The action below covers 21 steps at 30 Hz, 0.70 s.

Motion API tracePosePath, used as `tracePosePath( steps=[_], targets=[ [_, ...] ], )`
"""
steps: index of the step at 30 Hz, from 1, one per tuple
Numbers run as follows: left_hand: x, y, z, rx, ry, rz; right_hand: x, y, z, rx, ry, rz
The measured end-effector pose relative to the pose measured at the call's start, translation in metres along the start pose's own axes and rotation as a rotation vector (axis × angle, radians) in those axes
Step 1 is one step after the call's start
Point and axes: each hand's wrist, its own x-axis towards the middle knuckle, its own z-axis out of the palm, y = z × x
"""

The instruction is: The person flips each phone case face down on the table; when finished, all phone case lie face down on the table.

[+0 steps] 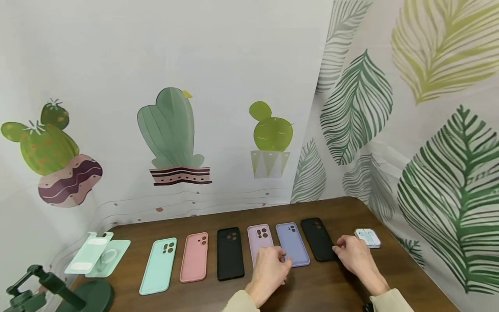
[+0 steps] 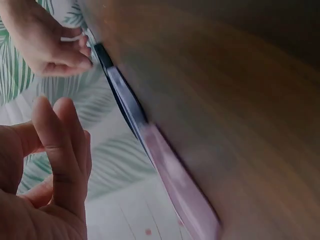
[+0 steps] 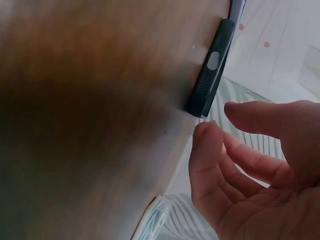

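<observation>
Several phone cases lie in a row on the brown table. My left hand (image 1: 269,269) hovers over the lower part of the lilac case (image 1: 260,236), hiding some of it, with fingers loosely bent and nothing between them. To its right lies the periwinkle case (image 1: 293,246). My right hand (image 1: 355,253) is at the lower right corner of the rightmost black case (image 1: 318,240). In the right wrist view its thumb and fingers stand apart, with a fingertip (image 3: 206,132) close to the black case's end (image 3: 207,75); whether they touch I cannot tell.
Leftward lie another black case (image 1: 230,255), a pink case (image 1: 194,258) and a mint case (image 1: 159,266). A mint folding stand (image 1: 91,255) and a dark green stand base (image 1: 95,294) occupy the left end. A small clear-and-white box (image 1: 368,238) sits right of my right hand.
</observation>
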Motion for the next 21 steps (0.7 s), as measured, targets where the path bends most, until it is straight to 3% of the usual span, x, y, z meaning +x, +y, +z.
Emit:
tracePosePath(
  steps=[5,10,18,21],
  targets=[
    [0.014,0.016,0.029,0.044,-0.042,0.013,0.014,0.026,0.018,-0.009,-0.072,0.017],
    [0.034,0.030,0.055,0.078,-0.101,-0.018,0.016,0.029,0.017,-0.004,-0.093,0.028],
    [0.055,0.035,0.084,0.192,-0.103,-0.058,0.008,0.014,0.009,0.074,-0.124,0.075],
    [0.058,0.035,0.091,0.248,-0.100,-0.057,-0.006,-0.014,-0.011,0.121,-0.146,0.127]
  ],
)
